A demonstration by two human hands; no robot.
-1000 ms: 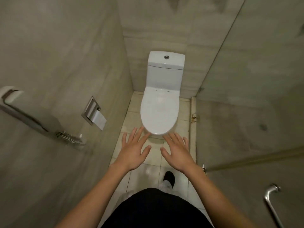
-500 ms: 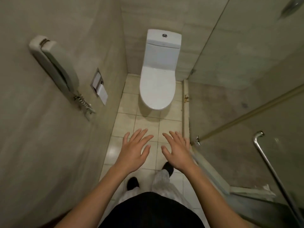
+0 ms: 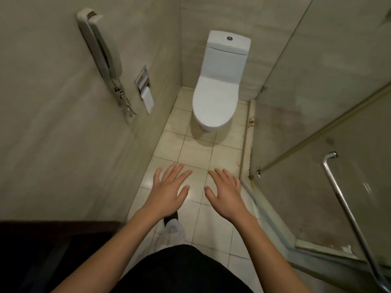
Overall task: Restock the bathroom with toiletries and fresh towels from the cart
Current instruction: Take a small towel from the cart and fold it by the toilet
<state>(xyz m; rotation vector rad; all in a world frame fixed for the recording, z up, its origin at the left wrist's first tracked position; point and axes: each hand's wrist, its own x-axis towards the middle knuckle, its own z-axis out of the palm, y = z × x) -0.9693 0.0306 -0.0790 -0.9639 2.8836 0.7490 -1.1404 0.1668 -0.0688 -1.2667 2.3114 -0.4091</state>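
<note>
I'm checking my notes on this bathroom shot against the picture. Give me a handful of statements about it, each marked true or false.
1. Both hands are empty. True: the left hand and right hand are spread open, holding nothing.
2. The toilet lid is up. False: it is closed.
3. A phone hangs on the left wall. True.
4. The paper holder is bare. False: toilet paper hangs from it.
5. The metal handle is on the left wall. False: it is on the glass door at right.
</note>
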